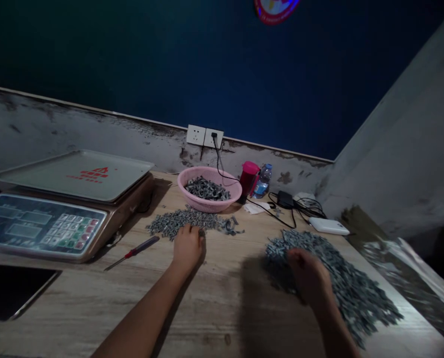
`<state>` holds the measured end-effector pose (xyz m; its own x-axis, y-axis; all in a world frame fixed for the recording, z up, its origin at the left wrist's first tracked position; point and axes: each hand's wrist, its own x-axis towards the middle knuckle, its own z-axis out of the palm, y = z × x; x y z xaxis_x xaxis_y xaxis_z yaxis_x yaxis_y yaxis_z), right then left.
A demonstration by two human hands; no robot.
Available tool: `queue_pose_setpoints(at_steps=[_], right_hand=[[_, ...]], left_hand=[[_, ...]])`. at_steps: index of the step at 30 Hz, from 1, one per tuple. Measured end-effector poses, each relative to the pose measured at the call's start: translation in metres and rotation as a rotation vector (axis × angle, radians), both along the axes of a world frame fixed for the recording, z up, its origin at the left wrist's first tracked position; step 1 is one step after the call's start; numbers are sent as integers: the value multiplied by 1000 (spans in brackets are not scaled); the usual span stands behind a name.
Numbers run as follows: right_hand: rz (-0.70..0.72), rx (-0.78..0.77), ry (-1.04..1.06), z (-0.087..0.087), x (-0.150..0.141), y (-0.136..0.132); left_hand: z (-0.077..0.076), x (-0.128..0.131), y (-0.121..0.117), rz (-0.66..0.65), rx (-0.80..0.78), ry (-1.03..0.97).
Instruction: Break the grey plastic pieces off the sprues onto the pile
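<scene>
My left hand (187,247) rests at the front edge of a pile of small grey pieces (171,222), its fingers curled down. At its thumb side a small dark grey piece (201,232) shows, seemingly pinched. My right hand (311,273) is closed over the left side of a larger heap of grey strip-like pieces (349,278); it is slightly blurred, and what its fingers hold is hidden. Behind the small pile stands a pink plastic basket (209,206) with grey curled strips (207,189) inside. A few loose strips (230,226) lie right of the small pile.
A weighing scale (72,199) stands at left, with a screwdriver (134,252) beside it and a dark tablet-like device (16,291) in front. Toward the wall are a pink-lidded cup (249,180), a water bottle (263,181), a black adapter (285,199) with cables, and a white box (329,226).
</scene>
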<state>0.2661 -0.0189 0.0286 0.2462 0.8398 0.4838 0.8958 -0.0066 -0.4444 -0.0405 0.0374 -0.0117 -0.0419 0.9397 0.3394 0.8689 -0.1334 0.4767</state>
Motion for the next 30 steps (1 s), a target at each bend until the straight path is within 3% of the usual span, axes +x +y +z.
queue_pose_setpoints(at_steps=[3, 7, 11, 15, 20, 23, 26, 30], right_hand=[[69, 62, -150, 0, -19, 13], [404, -138, -193, -11, -98, 45], [401, -227, -208, -27, -156, 78], [341, -242, -200, -37, -166, 94], [351, -209, -172, -39, -159, 90], [368, -169, 49, -40, -152, 83], [440, -171, 546, -41, -143, 73], [544, -277, 1247, -37, -138, 54]], left_hand=[[-3, -3, 4, 77, -55, 115], [-6, -1, 5, 69, -46, 175], [-8, -4, 9, 29, -47, 173], [-8, -8, 13, -8, -70, -83], [-8, -7, 14, -56, -83, -360], [-5, -2, 14, -78, -107, -526], [0, 7, 10, -115, -152, -745], [8, 20, -2, -218, -336, -1397]])
